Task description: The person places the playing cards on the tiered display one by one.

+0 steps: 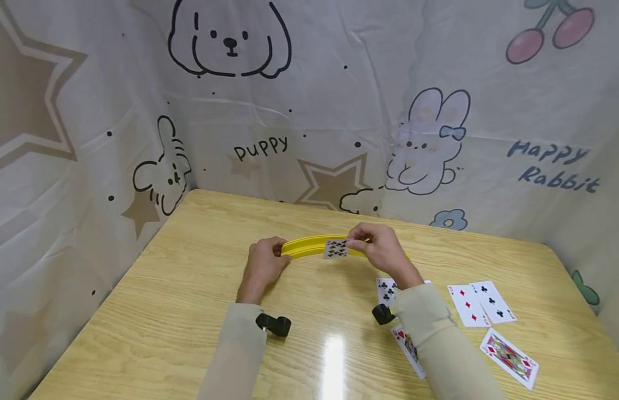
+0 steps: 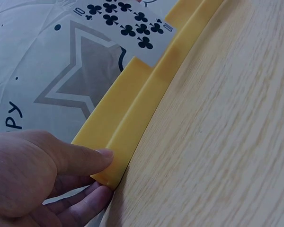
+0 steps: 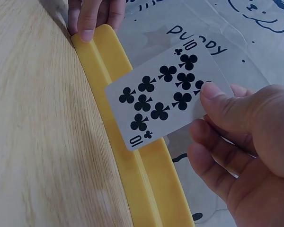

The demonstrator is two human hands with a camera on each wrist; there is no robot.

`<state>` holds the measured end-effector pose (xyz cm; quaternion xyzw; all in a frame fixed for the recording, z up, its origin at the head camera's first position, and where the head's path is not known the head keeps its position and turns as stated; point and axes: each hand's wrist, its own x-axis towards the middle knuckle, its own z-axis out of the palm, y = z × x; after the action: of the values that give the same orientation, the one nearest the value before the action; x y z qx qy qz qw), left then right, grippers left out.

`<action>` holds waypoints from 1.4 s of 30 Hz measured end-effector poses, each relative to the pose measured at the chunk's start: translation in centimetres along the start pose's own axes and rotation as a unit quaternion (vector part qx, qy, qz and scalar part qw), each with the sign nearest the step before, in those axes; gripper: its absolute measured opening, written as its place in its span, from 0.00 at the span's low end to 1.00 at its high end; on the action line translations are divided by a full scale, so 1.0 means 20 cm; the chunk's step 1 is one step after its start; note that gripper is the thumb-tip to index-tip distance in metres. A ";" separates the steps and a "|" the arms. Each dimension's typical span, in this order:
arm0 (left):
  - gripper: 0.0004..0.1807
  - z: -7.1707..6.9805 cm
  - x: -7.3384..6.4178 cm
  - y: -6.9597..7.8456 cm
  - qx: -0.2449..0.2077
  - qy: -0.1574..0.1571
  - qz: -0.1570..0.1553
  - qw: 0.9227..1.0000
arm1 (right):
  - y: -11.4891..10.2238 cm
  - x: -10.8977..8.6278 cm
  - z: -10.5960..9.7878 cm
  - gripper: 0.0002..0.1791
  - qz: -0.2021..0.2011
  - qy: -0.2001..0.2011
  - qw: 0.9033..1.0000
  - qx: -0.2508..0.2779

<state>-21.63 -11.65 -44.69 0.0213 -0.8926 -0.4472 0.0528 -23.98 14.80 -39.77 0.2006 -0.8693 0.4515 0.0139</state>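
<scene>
A curved yellow card holder (image 1: pixel 304 244) with a lengthwise groove lies toward the back of the table. My left hand (image 1: pixel 264 261) grips its left end, thumb on top and fingers around the end in the left wrist view. Between thumb and fingers, my right hand (image 1: pixel 381 247) pinches a ten of clubs (image 3: pixel 165 94) by one end. The card is face up and tilted; its far edge overlaps the holder's groove in both wrist views. The holder's right part is mostly hidden behind my right hand in the head view.
Right of my right forearm lie a three of diamonds (image 1: pixel 468 305), a club card (image 1: pixel 495 303) and a diamond face card (image 1: pixel 510 357). Another club card (image 1: pixel 386 290) and a heart face card (image 1: pixel 409 350) are partly covered by the forearm. A printed cloth (image 1: pixel 319 111) hangs behind the table.
</scene>
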 end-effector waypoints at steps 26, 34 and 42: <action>0.16 -0.01 0.00 0.01 0.004 0.002 0.001 1.000 | -0.07 0.15 0.07 0.05 -0.002 -0.010 1.000 -0.005; 0.16 0.00 0.01 0.02 -0.002 -0.003 -0.003 1.000 | -0.11 0.19 0.08 0.03 -0.014 -0.012 1.000 -0.008; 0.16 0.00 0.01 0.01 -0.004 -0.001 -0.001 1.000 | -0.14 0.23 0.12 0.03 -0.035 -0.021 0.999 0.002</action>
<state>-21.80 -11.58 -44.51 0.0212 -0.8910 -0.4506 0.0516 -26.79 9.95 -37.99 0.2403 -0.8612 0.4477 0.0106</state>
